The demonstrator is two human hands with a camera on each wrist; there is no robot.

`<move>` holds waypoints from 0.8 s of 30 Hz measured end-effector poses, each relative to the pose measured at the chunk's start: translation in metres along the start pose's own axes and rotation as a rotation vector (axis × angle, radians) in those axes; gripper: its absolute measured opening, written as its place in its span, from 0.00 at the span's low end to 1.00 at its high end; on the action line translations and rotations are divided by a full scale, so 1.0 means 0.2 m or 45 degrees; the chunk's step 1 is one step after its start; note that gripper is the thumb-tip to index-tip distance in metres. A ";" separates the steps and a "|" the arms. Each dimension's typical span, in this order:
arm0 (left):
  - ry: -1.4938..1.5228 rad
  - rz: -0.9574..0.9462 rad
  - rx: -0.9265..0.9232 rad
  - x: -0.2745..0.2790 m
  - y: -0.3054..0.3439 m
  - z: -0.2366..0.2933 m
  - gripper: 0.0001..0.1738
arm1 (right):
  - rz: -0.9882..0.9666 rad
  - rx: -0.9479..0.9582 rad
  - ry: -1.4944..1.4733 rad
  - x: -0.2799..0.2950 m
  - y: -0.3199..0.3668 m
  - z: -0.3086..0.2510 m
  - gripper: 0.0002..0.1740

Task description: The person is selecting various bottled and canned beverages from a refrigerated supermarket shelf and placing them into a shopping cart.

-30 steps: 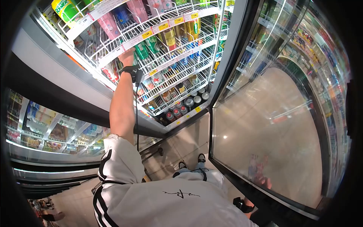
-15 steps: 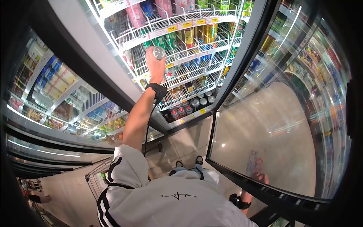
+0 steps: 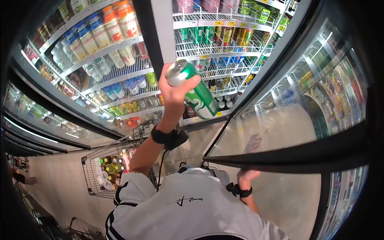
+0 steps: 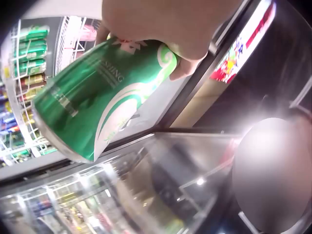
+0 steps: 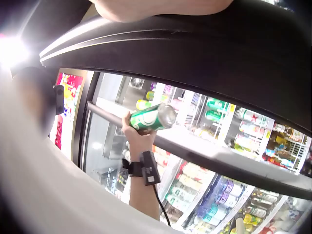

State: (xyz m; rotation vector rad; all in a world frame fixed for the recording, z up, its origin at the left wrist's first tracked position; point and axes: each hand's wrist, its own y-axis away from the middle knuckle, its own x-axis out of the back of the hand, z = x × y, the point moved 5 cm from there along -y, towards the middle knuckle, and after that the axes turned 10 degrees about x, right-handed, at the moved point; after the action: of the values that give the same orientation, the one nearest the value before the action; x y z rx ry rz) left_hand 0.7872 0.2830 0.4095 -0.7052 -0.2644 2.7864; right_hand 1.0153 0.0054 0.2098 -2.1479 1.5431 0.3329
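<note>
My left hand (image 3: 176,89) grips a tall green drinks can (image 3: 202,98) near its silver top end, thumb across its side. The can is tilted, out in front of the open fridge. Up close in the left wrist view, the can (image 4: 97,92) shows white swirls and part of its lettering. My right hand (image 3: 249,175) is at the black frame of the fridge door (image 3: 280,158), its fingers hidden behind that frame. In the right wrist view, part of the right hand (image 5: 161,7) shows along the top, over the dark door frame (image 5: 195,53).
Wire shelves (image 3: 236,52) inside the fridge carry rows of cans. A neighbouring glass-fronted fridge on the left holds bottles (image 3: 100,32). Below it stands a wire shopping cart (image 3: 90,176) with several bottles inside. The glass door slants across the right side, near my body.
My left hand has drawn the green can out from the shelves toward me. The fridge door has swung inward with my right hand at its frame. The view has turned left.
</note>
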 end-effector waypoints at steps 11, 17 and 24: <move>0.287 0.463 0.442 0.58 0.52 0.31 0.24 | -0.842 -0.186 0.037 -0.92 0.17 0.21 0.27; 0.440 0.595 0.520 0.71 0.63 0.19 0.25 | -1.214 0.005 0.017 -1.32 0.18 0.37 0.21; 0.502 0.555 0.578 0.65 0.70 0.12 0.25 | -1.211 0.148 0.154 -1.58 0.19 0.50 0.15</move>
State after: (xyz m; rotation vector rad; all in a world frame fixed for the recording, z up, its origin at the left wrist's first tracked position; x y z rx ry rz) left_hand 0.6367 0.1840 0.3400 -1.2729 0.6463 2.8305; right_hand 0.8809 0.3070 0.2599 -2.5389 0.4320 -0.2076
